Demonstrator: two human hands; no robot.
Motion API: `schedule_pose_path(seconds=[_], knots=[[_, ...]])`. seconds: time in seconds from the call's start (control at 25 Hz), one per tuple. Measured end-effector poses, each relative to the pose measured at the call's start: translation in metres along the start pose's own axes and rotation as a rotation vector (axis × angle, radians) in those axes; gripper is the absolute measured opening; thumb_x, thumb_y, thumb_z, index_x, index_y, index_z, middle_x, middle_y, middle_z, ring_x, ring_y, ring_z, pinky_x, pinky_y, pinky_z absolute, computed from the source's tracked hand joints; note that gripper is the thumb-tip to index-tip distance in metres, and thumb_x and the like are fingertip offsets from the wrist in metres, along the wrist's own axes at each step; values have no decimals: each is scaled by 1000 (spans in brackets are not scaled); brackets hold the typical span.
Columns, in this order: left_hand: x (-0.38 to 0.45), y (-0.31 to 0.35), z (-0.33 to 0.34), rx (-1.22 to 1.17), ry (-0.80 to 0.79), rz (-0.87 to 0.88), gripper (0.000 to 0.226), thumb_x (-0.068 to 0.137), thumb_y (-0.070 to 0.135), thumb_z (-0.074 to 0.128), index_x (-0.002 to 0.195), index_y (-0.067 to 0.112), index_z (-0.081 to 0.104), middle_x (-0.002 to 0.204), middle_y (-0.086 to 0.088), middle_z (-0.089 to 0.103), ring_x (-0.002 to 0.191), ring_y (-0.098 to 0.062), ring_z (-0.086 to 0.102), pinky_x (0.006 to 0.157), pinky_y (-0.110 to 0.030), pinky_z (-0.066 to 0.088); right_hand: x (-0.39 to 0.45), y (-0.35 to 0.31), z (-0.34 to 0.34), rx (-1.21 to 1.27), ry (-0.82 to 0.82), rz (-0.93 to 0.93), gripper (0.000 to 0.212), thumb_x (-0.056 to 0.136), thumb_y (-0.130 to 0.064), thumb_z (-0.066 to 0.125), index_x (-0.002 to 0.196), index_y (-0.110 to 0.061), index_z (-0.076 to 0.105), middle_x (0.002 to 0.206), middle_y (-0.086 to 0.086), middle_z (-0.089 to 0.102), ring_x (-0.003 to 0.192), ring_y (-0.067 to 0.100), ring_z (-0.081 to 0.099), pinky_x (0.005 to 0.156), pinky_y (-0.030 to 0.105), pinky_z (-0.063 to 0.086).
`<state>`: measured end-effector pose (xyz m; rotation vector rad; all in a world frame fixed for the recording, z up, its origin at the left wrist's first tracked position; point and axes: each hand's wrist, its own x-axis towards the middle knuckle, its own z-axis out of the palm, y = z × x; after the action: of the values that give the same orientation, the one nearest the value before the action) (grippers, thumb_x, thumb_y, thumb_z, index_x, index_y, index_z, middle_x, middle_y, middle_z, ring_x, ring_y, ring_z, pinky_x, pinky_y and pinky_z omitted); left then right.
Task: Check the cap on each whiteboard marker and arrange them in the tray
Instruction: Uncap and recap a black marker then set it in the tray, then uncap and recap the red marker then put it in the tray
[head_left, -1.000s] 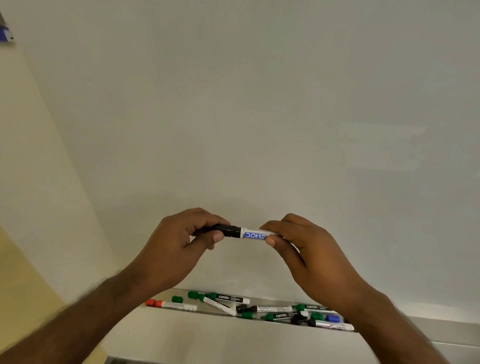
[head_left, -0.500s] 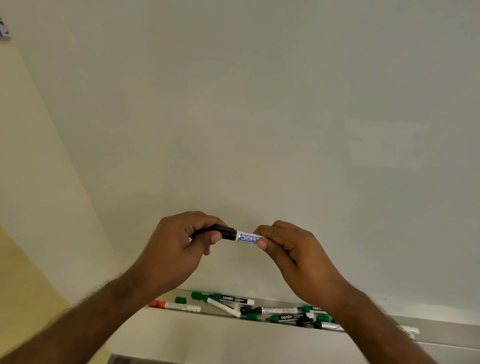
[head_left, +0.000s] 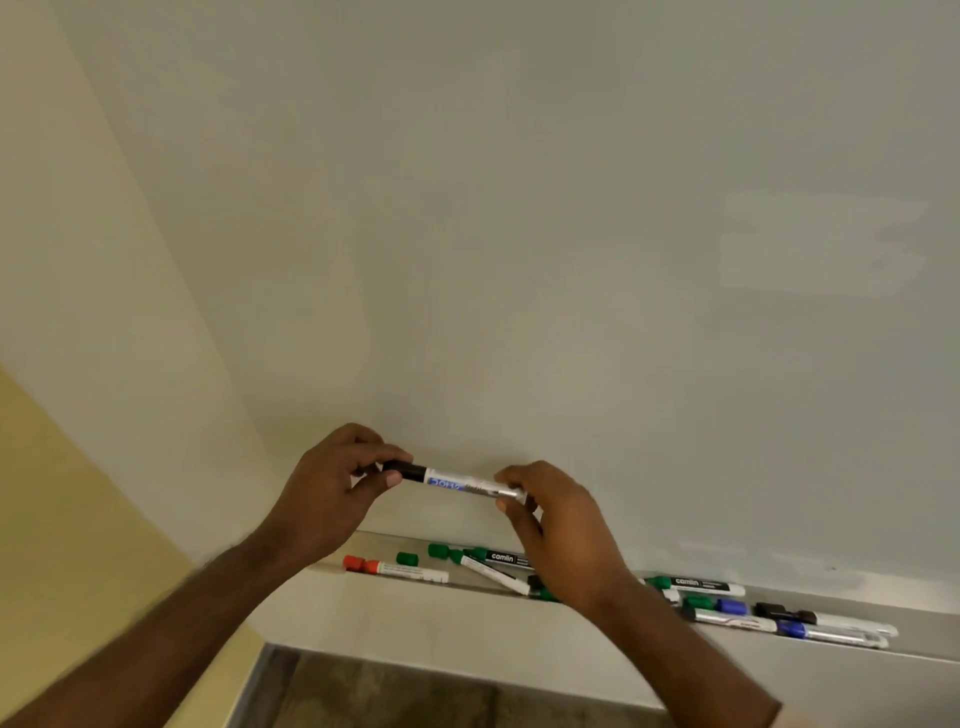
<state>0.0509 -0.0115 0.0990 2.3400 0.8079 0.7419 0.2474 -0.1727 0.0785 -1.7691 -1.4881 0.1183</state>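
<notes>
A white marker with a black cap (head_left: 457, 480) is held level in front of the whiteboard, above the tray (head_left: 415, 608). My left hand (head_left: 332, 499) pinches its black cap end between thumb and fingers. My right hand (head_left: 550, 525) grips the other end of the barrel. Below them the long grey tray holds several markers: a red-capped one (head_left: 395, 569) at the left, green-capped ones (head_left: 498, 558) in the middle, and blue- and black-capped ones (head_left: 800, 626) to the right. My right wrist hides part of the middle pile.
Loose green caps (head_left: 407, 559) lie in the tray near the red-capped marker. The whiteboard (head_left: 519, 234) fills the view above. A yellow wall (head_left: 62, 519) stands at the left, and dark floor (head_left: 374, 696) shows below the tray.
Both hands have slid a little apart along the marker, so more of the white barrel shows. The view has tilted down and more of the tray's right end is visible.
</notes>
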Motion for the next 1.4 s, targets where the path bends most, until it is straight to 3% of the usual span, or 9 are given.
schedule_pose_path(seconds=[0.32,0.48,0.68,0.92,1.08,1.2,1.28,1.4], knots=[[-38,-117,47,95,-90,-220,19,82,10,70,97,22,74,86,8,63,75,-3,56,63,-6,37,-17,21,122,-195,-136,212,24,93,-22,57,115,-25,65,97,-2,53,87,13,47,74,27,51],[-48,-152,67,104,-172,-279,20,83,10,68,101,18,73,91,2,66,78,-9,55,73,-23,45,-22,33,160,-269,-229,261,23,94,-22,52,112,-23,66,103,0,55,91,16,47,77,28,46],[-44,-177,76,111,-243,-310,20,88,9,62,105,15,71,102,-5,67,88,-13,54,81,-22,40,-26,41,190,-318,-289,272,26,92,-18,56,117,-22,63,112,3,58,103,20,49,88,32,47],[-45,-184,82,104,-222,-366,21,88,13,63,108,17,69,106,-1,65,93,-13,54,90,-26,44,-19,44,197,-292,-207,312,17,91,-21,56,104,-19,66,104,2,65,93,19,57,82,34,50],[-49,-182,81,23,-138,-412,13,84,17,69,96,23,66,96,4,63,87,-13,58,80,-26,48,-23,44,195,-304,-170,262,7,83,-18,69,89,-15,67,89,3,64,80,20,58,70,35,54],[-56,-181,79,79,-172,-281,11,82,22,72,83,25,62,86,9,60,78,-11,57,69,-26,50,-29,48,193,-355,-266,79,10,84,-22,68,92,-17,67,87,2,64,80,20,57,70,37,54],[-60,-184,79,190,-258,-148,11,83,28,70,93,25,68,92,8,62,82,-11,56,75,-30,48,-31,53,190,-376,-341,12,21,88,-25,61,109,-19,62,101,2,63,94,21,55,83,38,50],[-59,-188,78,313,-303,-94,18,86,33,65,104,30,68,102,7,61,91,-14,55,80,-30,37,-30,60,185,-409,-387,0,29,93,-28,54,121,-19,56,113,4,60,106,23,50,94,40,43]])
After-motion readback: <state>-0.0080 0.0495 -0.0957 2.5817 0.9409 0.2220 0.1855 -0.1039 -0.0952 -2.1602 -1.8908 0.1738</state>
